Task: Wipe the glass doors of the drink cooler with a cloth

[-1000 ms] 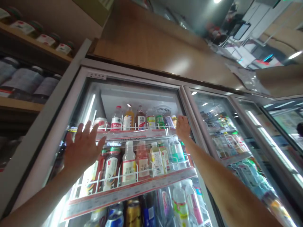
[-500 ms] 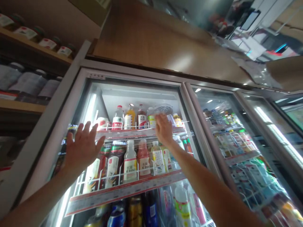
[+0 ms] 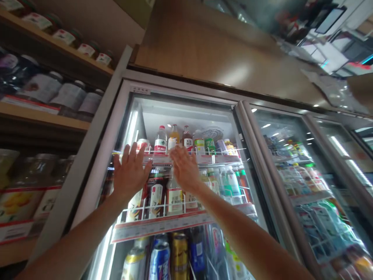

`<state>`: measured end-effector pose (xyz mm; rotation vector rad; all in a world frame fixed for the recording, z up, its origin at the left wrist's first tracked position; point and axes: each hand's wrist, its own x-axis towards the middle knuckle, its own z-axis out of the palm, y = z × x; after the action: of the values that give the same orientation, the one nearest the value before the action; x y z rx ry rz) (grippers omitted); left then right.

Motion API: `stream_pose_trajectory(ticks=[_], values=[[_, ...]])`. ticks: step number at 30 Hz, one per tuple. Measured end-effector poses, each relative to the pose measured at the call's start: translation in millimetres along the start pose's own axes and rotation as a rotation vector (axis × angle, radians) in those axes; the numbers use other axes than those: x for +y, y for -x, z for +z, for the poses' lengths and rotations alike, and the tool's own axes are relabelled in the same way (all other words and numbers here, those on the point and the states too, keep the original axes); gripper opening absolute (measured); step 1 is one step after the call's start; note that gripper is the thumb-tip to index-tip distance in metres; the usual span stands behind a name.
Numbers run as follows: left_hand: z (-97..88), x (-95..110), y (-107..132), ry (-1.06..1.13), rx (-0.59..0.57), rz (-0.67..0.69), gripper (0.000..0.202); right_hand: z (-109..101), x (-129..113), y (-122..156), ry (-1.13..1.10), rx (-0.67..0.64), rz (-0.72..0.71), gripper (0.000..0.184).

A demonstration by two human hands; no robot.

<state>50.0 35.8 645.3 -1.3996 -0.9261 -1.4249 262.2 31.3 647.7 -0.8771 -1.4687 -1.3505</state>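
Both my hands are raised in front of an upright drinks fridge's glass door point(image 3: 186, 111). My left hand point(image 3: 131, 169) is open, palm forward and fingers spread, near the door's left side. My right hand point(image 3: 185, 167) is at the middle, fingers stretched out, holding nothing. Whether either palm touches the glass I cannot tell. Behind the glass, the top shelf bears a red-capped water bottle point(image 3: 161, 140), an orange drink bottle point(image 3: 174, 134) and a dark bottle point(image 3: 187, 139). A C100 bottle point(image 3: 175, 198) stands on the shelf below, partly hidden by my right hand.
Cans, among them a blue one point(image 3: 159, 258) and a gold one point(image 3: 180, 254), fill a lower shelf. More glass doors point(image 3: 288, 167) continue on the right. Wooden shelves point(image 3: 43, 112) with jars and bottles stand on the left. A brown panel point(image 3: 204, 50) runs above the fridge.
My right hand has moved left across the glass, from the fan side to the middle, closer to my left hand. The view has shifted left, showing more of the side shelves.
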Motion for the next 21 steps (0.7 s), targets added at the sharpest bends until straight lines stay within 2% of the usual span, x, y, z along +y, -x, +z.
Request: stream_pose_trajectory(ticks=[2, 4, 6, 8, 9, 12, 15, 18, 20, 21], values=[[-2.1, 5.0, 1.4, 0.074, 0.038, -0.005, 0.056, 5.5, -32.3, 9.1, -0.04, -0.046, -0.115, 0.052], [-3.9, 20.0, 4.7, 0.248, 0.091, 0.023, 0.052, 6.5, -45.9, 15.8, -0.068, -0.057, -0.042, 0.059], [-3.4, 43.0, 9.1, 0.502, 0.07, 0.112, 0.049, 5.9, -45.5, 19.5, -0.097, -0.056, 0.05, 0.066], [0.9, 66.5, 13.1, 0.683, -0.002, 0.174, 0.046, 5.0, -37.6, 23.6, -0.136, -0.067, 0.061, 0.072], [4.0, 76.2, 14.4, 0.718, -0.026, 0.16, 0.046, 4.0, -31.7, 27.3, -0.156, -0.069, 0.046, 0.075], [12.4, 94.7, 14.9, 0.685, -0.024, 0.017, 0.046, -4.0, -3.1, 49.1, -0.155, -0.072, -0.028, 0.08], [17.0, 112.9, 12.5, 0.628, -0.026, -0.042, 0.043, -17.9, 45.0, 84.7, -0.027, -0.108, -0.065, 0.07], [23.4, 141.6, 11.1, 0.399, -0.055, -0.026, 0.041, -30.2, 103.7, 120.2, 0.165, -0.021, 0.061, 0.056], [29.1, 152.9, 10.2, 0.195, -0.084, 0.066, 0.044, -34.7, 138.6, 138.2, 0.28, 0.068, 0.204, 0.053], [31.2, 151.0, 9.0, 0.119, -0.097, 0.139, 0.046, -35.7, 152.5, 145.3, 0.318, 0.08, 0.253, 0.053]])
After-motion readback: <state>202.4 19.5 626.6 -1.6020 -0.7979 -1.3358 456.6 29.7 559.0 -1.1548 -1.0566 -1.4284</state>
